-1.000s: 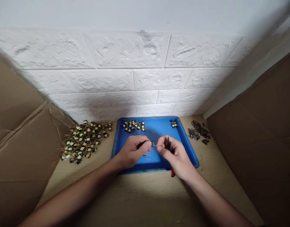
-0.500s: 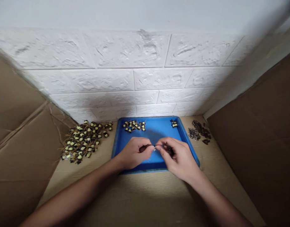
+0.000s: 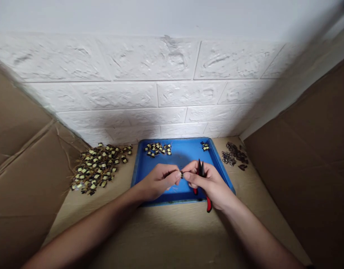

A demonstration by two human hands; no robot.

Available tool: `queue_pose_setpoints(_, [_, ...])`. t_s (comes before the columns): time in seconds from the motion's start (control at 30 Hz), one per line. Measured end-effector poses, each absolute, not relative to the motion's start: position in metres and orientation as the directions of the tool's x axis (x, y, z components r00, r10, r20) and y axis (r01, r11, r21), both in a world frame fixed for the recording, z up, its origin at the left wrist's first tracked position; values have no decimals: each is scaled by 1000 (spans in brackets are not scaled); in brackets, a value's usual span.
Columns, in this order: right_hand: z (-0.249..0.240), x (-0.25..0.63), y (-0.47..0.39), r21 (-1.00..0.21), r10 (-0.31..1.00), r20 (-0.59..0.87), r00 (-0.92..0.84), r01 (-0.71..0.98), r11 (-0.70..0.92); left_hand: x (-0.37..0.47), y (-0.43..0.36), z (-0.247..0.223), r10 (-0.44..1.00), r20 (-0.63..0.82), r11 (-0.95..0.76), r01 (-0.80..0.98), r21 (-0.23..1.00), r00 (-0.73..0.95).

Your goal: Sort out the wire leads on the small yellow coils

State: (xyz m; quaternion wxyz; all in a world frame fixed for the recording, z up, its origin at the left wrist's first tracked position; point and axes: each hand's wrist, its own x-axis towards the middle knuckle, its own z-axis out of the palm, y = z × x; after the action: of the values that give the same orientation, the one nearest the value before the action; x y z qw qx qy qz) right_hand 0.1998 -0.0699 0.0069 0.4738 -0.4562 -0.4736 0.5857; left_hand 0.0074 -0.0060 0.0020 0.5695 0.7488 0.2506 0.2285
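Over the blue tray [image 3: 185, 198], my two hands meet at a small black coil part [image 3: 182, 175] with pale bands. My left hand [image 3: 160, 182] pinches it from the left between thumb and finger. From the other side, the thumb and finger of my right hand [image 3: 209, 183] close at the part. Red-handled pliers [image 3: 201, 170] are also held in my right hand, black jaws pointing up and slightly parted. Behind the hands, inside the tray, lie a cluster of yellow-and-black coils [image 3: 158, 149] at the back left and a smaller group [image 3: 205, 146] at the back right.
A large heap of yellow-and-black coils with thin wires [image 3: 97, 166] lies on the table left of the tray. Small dark and shiny pieces [image 3: 235, 154] are piled on the right. Cardboard panels [image 3: 306, 160] flank both sides, and a white brick-patterned wall [image 3: 172, 95] stands behind.
The pliers have swung round in my right hand, so their jaws now point up and red handles show below. The part between my fingertips has turned. Both hands stay near the same spot.
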Motion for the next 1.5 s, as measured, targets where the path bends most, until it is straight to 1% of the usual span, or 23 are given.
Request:
queue_pose_setpoints(0.1, [6,197,-70,-960,980,-152,-128,-218,-178,8,-6,2,636,43,-216,125,968,771])
queue_pose_setpoints(0.2, [5,197,-70,-938,973,-186,-134,-271,-217,8,-6,3,637,38,-213,129,969,770])
queue_pose_setpoints(0.3, [3,198,-70,-932,972,-195,-135,-282,-226,8,-6,4,632,38,-214,127,968,774])
queue_pose_setpoints(0.4, [2,199,-69,-944,973,-185,-141,-250,-216,7,-6,5,617,29,-207,126,970,786])
queue_pose_setpoints(0.47, [4,200,-69,-963,976,-165,-144,-192,-191,6,-5,5,606,17,-200,132,971,796])
queue_pose_setpoints(0.57, [9,202,-69,-993,986,-100,-131,-55,-108,6,-4,3,595,6,-211,150,966,803])
queue_pose_setpoints(0.73, [17,202,-74,-989,996,-16,-83,148,-3,8,-4,3,610,-18,-249,213,945,792])
queue_pose_setpoints(0.83, [17,198,-77,-963,998,55,-34,264,62,10,-4,2,637,-15,-290,258,922,771])
queue_pose_setpoints(0.93, [16,194,-80,-909,990,143,-20,393,139,11,-4,1,649,3,-323,272,906,761])
queue_pose_setpoints(1.03, [17,191,-82,-861,973,228,-25,461,214,10,-4,0,672,6,-314,277,908,741])
queue_pose_setpoints(1.1, [17,190,-82,-851,966,256,-21,469,236,10,-4,1,687,5,-291,269,918,727])
queue_pose_setpoints(1.2, [17,190,-83,-855,966,259,-10,464,234,9,-5,3,696,18,-275,243,930,718])
queue_pose_setpoints(1.37, [13,191,-83,-898,986,165,16,417,143,9,-5,4,712,27,-250,218,943,702])
queue_pose_setpoints(1.5, [12,192,-81,-944,997,76,9,322,69,8,-5,3,712,27,-221,188,957,701])
